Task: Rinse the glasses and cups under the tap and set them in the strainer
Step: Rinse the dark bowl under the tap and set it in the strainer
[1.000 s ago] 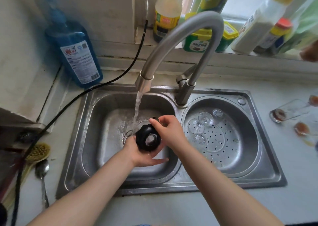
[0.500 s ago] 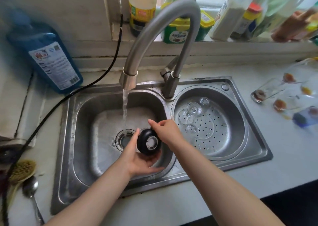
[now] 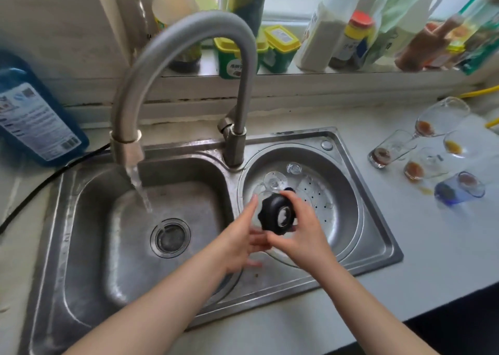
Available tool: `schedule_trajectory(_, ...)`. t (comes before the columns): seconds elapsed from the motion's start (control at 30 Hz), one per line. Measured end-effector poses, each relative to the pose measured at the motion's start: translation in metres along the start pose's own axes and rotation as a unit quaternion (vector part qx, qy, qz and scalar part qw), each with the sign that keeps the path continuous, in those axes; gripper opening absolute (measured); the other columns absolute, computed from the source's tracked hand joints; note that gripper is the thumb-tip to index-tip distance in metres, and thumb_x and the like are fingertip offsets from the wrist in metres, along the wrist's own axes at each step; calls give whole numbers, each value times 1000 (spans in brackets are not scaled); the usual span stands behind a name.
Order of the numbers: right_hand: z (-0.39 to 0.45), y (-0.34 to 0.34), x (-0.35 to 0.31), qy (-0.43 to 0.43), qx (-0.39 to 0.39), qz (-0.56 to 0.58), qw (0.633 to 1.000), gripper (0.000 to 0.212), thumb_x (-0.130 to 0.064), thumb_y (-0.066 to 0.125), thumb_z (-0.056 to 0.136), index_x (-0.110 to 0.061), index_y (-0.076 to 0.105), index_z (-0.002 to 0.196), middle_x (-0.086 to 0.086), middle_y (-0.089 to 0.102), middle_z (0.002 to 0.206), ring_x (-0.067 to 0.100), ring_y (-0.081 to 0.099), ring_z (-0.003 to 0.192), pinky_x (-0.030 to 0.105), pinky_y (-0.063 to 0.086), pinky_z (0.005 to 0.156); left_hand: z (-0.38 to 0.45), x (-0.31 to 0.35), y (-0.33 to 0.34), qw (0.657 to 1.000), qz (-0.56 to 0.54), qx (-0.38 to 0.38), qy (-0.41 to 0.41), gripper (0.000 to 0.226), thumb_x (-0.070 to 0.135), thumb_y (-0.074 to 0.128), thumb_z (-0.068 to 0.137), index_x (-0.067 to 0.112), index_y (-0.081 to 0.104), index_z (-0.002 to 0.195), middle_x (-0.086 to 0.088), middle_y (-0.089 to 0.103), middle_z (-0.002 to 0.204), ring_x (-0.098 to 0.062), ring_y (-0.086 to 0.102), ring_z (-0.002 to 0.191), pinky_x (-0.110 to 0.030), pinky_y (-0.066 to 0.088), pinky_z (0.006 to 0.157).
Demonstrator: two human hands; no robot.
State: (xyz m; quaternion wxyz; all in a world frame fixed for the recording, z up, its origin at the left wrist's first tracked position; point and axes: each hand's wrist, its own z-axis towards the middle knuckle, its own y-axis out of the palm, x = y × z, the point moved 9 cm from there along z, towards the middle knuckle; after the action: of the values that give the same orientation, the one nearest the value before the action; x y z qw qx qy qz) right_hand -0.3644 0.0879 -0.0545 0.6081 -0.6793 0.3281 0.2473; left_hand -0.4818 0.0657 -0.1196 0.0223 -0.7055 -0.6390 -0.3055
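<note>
My right hand (image 3: 302,233) grips a small black cup (image 3: 276,215) with a fluted rim, held over the near left edge of the round strainer basin (image 3: 348,192). My left hand (image 3: 240,235) is beside it with straight fingers, fingertips near the cup's left side. A few clear glasses (image 3: 275,181) stand upside down in the strainer behind the cup. Water runs from the tap (image 3: 127,149) into the left sink (image 3: 89,219). Several dirty glasses (image 3: 391,150) with brown and orange residue lie on the counter at right.
A blue detergent bottle (image 3: 35,119) leans at the back left, and a black cable (image 3: 32,192) runs past it. Bottles and jars (image 3: 324,30) crowd the window sill. The drain (image 3: 170,237) sits in the left sink's floor.
Both hands carried the black cup rightward, away from the water stream and over the strainer basin. The left hand's palm has come off the cup.
</note>
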Motion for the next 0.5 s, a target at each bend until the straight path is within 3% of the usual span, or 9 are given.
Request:
schedule_trajectory(0.07,18,-27,43,57,13,-38,998,80,-27,81,67,-30,41,136,-4,46,126,5,44,110,16,33,88,13,22,-5,974,156,139,92,64,70,50,81,16,58,115,-4,62,121,-18,53,114,-35,38,103)
schedule_trajectory(0.13,41,-45,87,112,-2,-80,991,80,-28,79,68,-28,39,138,1,44,131,15,46,117,21,35,91,25,44,-13,881,350,266,174,74,58,62,81,14,42,138,-9,41,145,-24,35,134,-32,28,110)
schedule_trajectory(0.2,67,-51,126,153,-33,-104,982,81,-29,77,69,-26,36,140,9,42,132,25,51,115,30,42,94,39,47,-16,826,437,311,171,91,52,65,82,6,22,148,-16,20,155,-29,15,144,-34,15,117)
schedule_trajectory(0.3,108,-47,162,165,-77,-155,971,85,-32,75,71,-25,31,144,13,39,135,32,53,113,39,48,92,56,39,-15,822,449,327,126,94,48,63,85,-3,14,148,-19,12,157,-28,6,147,-36,12,119)
schedule_trajectory(0.4,137,-38,180,158,-114,-209,958,82,-35,73,75,-25,30,145,14,37,137,36,49,118,39,44,94,61,39,-14,815,453,343,114,95,45,61,88,-3,6,149,-18,3,159,-27,-2,148,-31,4,117)
schedule_trajectory(0.5,149,-30,195,162,-131,-238,949,84,-42,74,76,-25,29,145,15,36,137,37,46,122,41,44,93,60,39,-16,817,450,345,106,95,45,61,88,-1,6,150,-17,2,159,-26,-1,148,-30,6,117)
